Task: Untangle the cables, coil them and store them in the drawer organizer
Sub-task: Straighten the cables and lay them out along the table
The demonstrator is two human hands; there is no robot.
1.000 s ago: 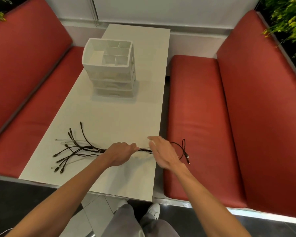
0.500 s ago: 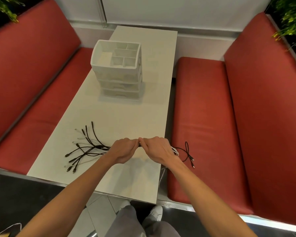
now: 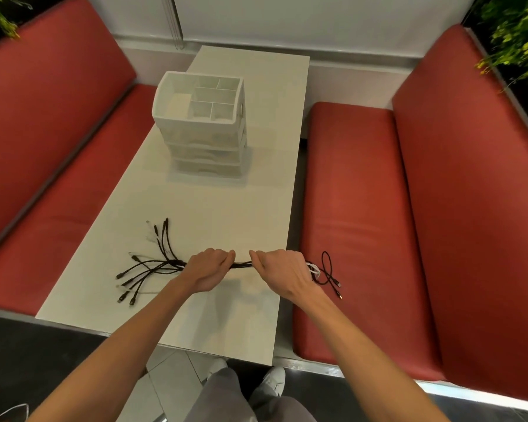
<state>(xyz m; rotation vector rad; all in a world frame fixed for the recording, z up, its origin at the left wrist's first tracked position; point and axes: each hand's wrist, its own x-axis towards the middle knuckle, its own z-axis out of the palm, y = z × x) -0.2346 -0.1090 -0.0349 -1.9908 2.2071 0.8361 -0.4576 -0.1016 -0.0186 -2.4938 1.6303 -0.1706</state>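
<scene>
A bundle of black and white cables lies across the near part of the white table. Its plug ends fan out to the left. My left hand is shut around the bundle's middle. My right hand grips the same bundle just to the right, near the table's right edge. A short taut stretch of cable shows between the two fists. Loose cable ends hang past my right hand over the right bench. The white drawer organizer stands farther back, its top compartments open and its drawers shut.
Red padded benches flank the table, the left bench and the right bench. Green plants sit behind the right backrest. My legs and white shoes are below the table's near edge.
My right hand has come in from open above the table edge and closed on the cable bundle next to my left hand. Both fists now hold it, slightly apart.
</scene>
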